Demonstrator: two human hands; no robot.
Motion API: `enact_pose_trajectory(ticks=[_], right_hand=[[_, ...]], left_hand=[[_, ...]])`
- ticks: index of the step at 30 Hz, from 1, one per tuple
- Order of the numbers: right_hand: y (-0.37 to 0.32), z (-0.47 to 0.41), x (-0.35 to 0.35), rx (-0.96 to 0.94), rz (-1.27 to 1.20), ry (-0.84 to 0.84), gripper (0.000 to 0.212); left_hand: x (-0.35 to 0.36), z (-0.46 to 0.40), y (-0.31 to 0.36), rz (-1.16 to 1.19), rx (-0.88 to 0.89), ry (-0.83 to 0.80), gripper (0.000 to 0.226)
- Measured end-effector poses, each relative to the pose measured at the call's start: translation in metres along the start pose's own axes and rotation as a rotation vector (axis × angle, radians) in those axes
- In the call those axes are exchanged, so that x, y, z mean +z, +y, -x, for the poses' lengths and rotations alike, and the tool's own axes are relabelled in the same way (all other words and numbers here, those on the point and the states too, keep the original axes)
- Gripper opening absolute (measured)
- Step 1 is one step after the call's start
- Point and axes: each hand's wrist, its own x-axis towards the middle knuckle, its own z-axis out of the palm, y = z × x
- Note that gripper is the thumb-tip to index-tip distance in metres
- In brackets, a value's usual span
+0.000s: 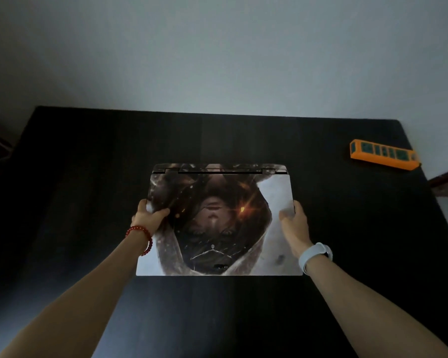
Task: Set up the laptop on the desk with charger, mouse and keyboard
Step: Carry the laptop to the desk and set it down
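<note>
Gripping opposite side edges, the left hand (150, 215) and right hand (294, 220) hold the closed laptop with a printed picture skin on its lid (219, 220) between them, at the middle of the black bench (88, 164). An orange power strip (384, 154) lies well apart at the far right.
</note>
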Motion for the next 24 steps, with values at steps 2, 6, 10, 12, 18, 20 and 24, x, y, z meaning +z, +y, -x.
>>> enact_pose_trajectory(ticks=[2, 6, 10, 12, 18, 20, 24], right_hand=[[-0.004, -0.007, 0.005, 0.018, 0.003, -0.001, 0.057], [-0.008, -0.017, 0.011, 0.034, -0.009, -0.01, 0.057], [-0.014, -0.027, 0.014, 0.041, 0.04, 0.009, 0.057], [-0.021, -0.033, 0.015, 0.038, 0.068, 0.002, 0.058], [-0.04, -0.048, 0.015, 0.018, 0.141, -0.039, 0.056], [-0.044, -0.052, 0.014, 0.024, 0.152, -0.066, 0.059], [-0.051, -0.058, 0.015, 0.042, 0.205, -0.11, 0.066]], left_hand=[[0.001, -0.007, 0.006, -0.01, -0.002, -0.002, 0.056], [0.001, -0.018, 0.02, -0.045, 0.02, -0.009, 0.058], [0.003, -0.022, 0.027, -0.064, 0.007, -0.004, 0.062], [0.004, -0.024, 0.029, -0.066, -0.012, 0.003, 0.062], [0.006, -0.032, 0.04, -0.046, -0.049, 0.001, 0.069], [0.008, -0.032, 0.044, -0.059, -0.052, 0.016, 0.073], [0.012, -0.03, 0.049, -0.13, -0.054, 0.04, 0.089]])
